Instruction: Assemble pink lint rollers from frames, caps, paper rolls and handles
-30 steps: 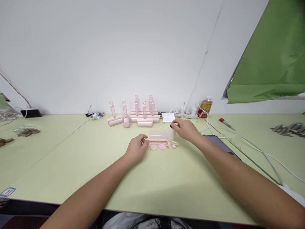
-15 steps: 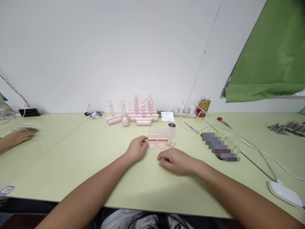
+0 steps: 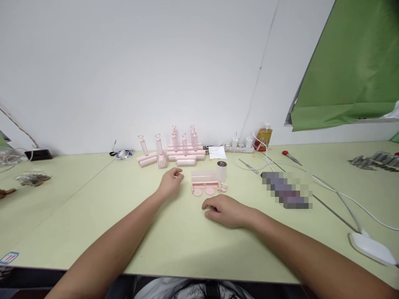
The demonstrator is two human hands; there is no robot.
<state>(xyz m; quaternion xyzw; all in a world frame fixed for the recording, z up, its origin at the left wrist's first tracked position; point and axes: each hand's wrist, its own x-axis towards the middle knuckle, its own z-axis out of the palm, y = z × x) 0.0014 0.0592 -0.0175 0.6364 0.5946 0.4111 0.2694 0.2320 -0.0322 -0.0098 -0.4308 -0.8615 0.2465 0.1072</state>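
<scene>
My left hand (image 3: 171, 182) hovers or rests left of the pink parts, fingers apart and holding nothing. My right hand (image 3: 225, 210) lies on the table just in front of them, its fingers loosely curled with a gap and nothing between them. Between and beyond the hands are a pink open frame (image 3: 205, 185), a translucent cover (image 3: 202, 175) behind it, two round pink discs (image 3: 210, 191), a small pink piece (image 3: 223, 187) and a white roll (image 3: 221, 171) standing upright. Several pink rollers with upright handles (image 3: 186, 157) stand near the wall.
A power strip (image 3: 243, 149), a drink bottle (image 3: 263, 137) and white paper (image 3: 217, 152) are along the wall. To the right lie a red-tipped tool (image 3: 290, 158), a blurred-out object (image 3: 285, 191), cables and a white device (image 3: 370, 248). Another person's fingers (image 3: 6, 192) show far left.
My left hand has moved left and away from the pink frame. My right hand has barely moved. The other person's hand has drawn back toward the left edge.
</scene>
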